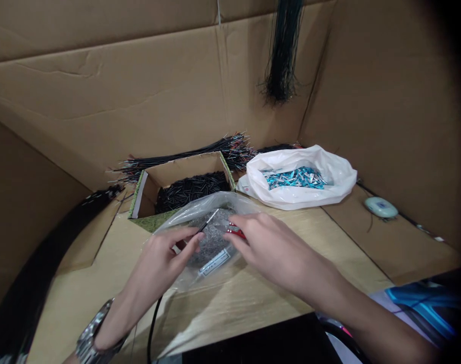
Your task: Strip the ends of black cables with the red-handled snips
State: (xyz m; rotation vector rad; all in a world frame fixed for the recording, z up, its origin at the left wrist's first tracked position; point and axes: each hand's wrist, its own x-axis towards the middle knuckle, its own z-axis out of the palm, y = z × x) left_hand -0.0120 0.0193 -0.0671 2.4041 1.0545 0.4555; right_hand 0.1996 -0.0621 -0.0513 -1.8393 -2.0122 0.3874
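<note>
two hands [162, 258] hold one black cable [205, 225] and one red-handled cutter [236, 231].

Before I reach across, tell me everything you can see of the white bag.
The white bag sits open on the work surface, right of the green-sided box. It looks like thin, slightly glossy plastic, with a wide, crumpled mouth. Small shiny blue and silver pieces lie inside. Neither hand touches it; the right hand is nearer. Whether it touches the box is unclear.
</note>
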